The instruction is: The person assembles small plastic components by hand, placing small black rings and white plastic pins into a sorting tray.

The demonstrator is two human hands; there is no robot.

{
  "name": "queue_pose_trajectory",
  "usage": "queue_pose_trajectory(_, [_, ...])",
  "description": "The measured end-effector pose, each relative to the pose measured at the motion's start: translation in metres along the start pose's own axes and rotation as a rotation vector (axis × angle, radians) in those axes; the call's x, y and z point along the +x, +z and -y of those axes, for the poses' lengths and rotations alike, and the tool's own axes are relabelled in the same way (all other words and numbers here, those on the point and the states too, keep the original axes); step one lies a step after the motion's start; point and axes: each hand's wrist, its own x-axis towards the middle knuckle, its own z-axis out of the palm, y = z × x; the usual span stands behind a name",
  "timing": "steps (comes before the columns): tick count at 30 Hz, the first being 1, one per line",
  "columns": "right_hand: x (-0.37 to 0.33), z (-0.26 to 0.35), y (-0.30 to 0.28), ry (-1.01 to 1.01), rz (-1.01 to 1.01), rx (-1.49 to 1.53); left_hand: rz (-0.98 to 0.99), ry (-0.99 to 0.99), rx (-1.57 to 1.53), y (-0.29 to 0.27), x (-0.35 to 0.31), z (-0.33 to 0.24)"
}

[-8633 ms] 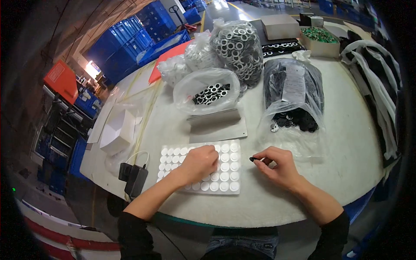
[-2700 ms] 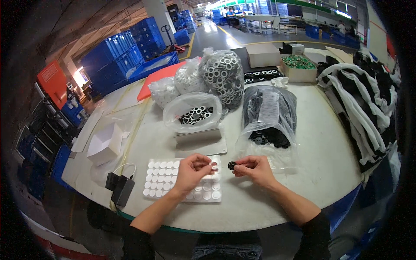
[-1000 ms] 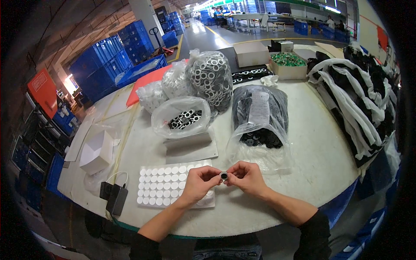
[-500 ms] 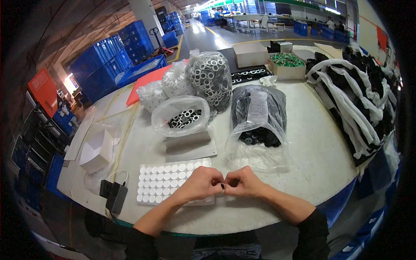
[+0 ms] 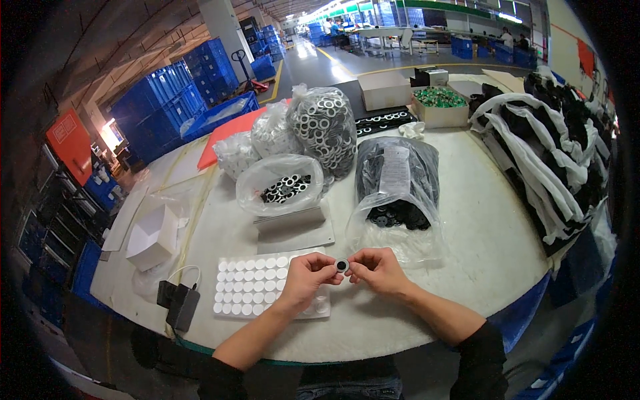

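Between my two hands I hold a small round ring piece point(image 5: 342, 265), pale at the rim and dark in the middle, face toward me. My left hand point(image 5: 309, 279) pinches its left edge with thumb and fingertips. My right hand point(image 5: 379, 272) pinches the right edge. Beneath and left of my left hand lies a white tray of round white discs point(image 5: 248, 283) in rows; my left hand and forearm hide part of it. Ahead are an open plastic bag of black-and-white rings point(image 5: 287, 189) and an open bag of black round parts point(image 5: 398, 215).
A bent grey metal plate point(image 5: 295, 230) stands behind the tray. Filled clear bags point(image 5: 323, 130) stand farther back. A box of green parts point(image 5: 440, 115) is at the back right, black-and-white material point(image 5: 540, 153) at right. At left are a white box point(image 5: 153, 240) and a black adapter point(image 5: 181, 307).
My hands have drawn slightly apart and the ring piece has been turned, so its round face now shows between my fingertips. Earlier my fingers mostly covered it.
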Motion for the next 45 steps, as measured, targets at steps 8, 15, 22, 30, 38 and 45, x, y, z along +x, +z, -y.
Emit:
queue_pose_trajectory(8, [0.003,-0.006,-0.007,-0.008,0.024,-0.089,0.074,-0.082,-0.012,0.004,-0.003,-0.002])
queue_pose_trajectory(15, [0.004,-0.005,0.002,-0.038,0.007,0.021,-0.009,-0.094,-0.041,0.003,-0.001,-0.006])
queue_pose_trajectory(22, [0.003,-0.003,-0.007,-0.03,0.159,-0.072,0.133,0.022,0.115,0.006,-0.004,-0.011])
queue_pose_trajectory(30, [0.033,0.003,-0.063,-0.391,-0.526,-1.053,-0.259,0.339,0.585,-0.068,0.092,-0.095])
queue_pose_trajectory(38, [0.043,-0.007,-0.062,-0.378,-0.513,-1.302,-0.563,0.671,1.269,-0.108,0.117,-0.11])
queue_pose_trajectory(45, [0.034,0.006,-0.051,-0.458,-0.525,-0.965,-0.054,0.286,1.102,-0.092,-0.034,-0.045])
